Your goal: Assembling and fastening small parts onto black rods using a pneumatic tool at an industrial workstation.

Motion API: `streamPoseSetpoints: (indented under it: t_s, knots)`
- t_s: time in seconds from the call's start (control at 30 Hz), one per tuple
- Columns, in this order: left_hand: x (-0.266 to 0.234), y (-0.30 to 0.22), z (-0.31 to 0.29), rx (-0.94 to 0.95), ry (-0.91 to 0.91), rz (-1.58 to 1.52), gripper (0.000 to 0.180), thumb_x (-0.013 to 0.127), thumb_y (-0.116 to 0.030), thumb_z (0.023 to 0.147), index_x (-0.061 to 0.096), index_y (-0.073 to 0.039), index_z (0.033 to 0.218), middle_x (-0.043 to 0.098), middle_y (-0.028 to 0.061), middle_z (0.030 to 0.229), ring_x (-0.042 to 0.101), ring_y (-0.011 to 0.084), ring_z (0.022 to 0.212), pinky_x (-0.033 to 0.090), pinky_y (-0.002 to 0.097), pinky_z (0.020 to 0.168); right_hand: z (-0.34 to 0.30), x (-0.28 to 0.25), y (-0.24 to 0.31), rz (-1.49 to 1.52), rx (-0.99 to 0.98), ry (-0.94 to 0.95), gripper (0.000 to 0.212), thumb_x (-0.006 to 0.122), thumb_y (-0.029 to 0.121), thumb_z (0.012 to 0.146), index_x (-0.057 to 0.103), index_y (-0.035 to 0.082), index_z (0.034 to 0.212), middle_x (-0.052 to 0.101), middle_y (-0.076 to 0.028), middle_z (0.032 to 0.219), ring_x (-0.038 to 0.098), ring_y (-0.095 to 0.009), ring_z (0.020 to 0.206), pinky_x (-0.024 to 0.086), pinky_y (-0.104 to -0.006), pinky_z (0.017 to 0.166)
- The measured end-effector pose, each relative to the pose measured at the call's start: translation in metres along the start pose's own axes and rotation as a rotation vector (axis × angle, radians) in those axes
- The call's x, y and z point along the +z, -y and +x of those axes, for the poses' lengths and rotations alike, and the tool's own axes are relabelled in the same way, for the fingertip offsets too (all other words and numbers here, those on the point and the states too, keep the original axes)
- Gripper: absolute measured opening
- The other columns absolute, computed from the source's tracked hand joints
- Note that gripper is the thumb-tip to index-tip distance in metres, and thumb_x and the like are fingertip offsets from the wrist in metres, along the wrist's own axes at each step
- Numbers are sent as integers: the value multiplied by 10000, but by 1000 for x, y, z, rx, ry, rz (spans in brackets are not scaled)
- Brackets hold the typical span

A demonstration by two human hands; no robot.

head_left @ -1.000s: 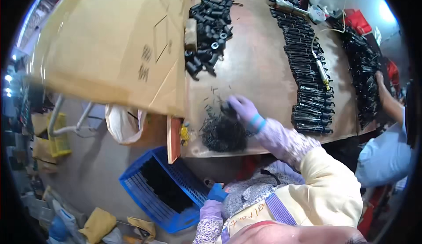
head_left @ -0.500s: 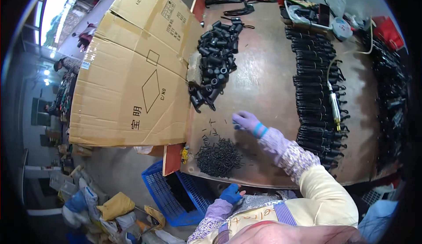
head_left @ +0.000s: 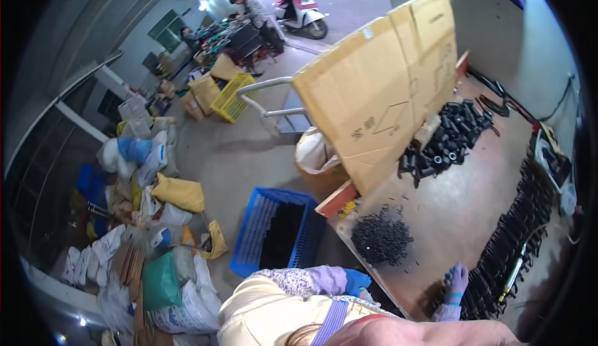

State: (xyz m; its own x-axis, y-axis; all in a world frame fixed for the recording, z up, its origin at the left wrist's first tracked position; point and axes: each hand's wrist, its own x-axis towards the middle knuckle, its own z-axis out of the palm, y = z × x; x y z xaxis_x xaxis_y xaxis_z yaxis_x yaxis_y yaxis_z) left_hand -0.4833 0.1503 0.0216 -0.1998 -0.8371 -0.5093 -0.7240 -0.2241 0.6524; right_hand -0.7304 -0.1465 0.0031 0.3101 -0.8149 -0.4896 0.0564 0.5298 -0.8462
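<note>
My right hand (head_left: 458,278), in a purple glove with a blue band, is over the table (head_left: 461,209) beside the long row of black bundled parts with loops (head_left: 507,237). Its fingers look curled together, and small dark spots show by the fingertips; what they hold, if anything, is too small to name. My left hand (head_left: 357,280), gloved in blue, rests low near the table's front edge, close to my body. Its fingers are not clear. Between my hands and the cardboard lies a heap of small black pin-like pieces (head_left: 381,237). Farther back is a pile of black tubular parts (head_left: 451,137).
A large cardboard sheet (head_left: 386,90) stands along the table's left side. On the floor is a blue crate (head_left: 249,234) holding black material. Sacks (head_left: 177,193) are heaped at left. A pen-like tool (head_left: 514,274) lies on the black row. Two people work by a parked scooter (head_left: 302,6).
The view has swung left, bringing in more floor, sacks and the scooter. My right hand has moved from beside the small pieces toward the black row. My left hand stays near the table edge.
</note>
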Motion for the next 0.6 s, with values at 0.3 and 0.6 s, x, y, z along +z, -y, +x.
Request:
streamPoseSetpoints:
  t_s: [0.3, 0.6]
  knots:
    - [-1, -14, 52, 143, 62, 74, 566, 668, -470, 727, 577, 19, 995, 590, 204, 1037, 576, 405, 895, 474, 477, 829, -42, -62, -69, -368, -239, 58, 149, 561, 194, 952, 584, 64, 1019, 557, -25, 746, 484, -86, 574, 403, -208, 497]
    - [-6, -159, 113, 187, 10, 46, 556, 698, -482, 797, 623, -12, 1086, 638, 147, 1009, 608, 322, 874, 485, 374, 804, -100, -102, 76, -616, -398, -171, 373, 657, 154, 877, 603, -30, 1197, 645, -142, 1198, 613, -247, 1063, 472, -315, 941]
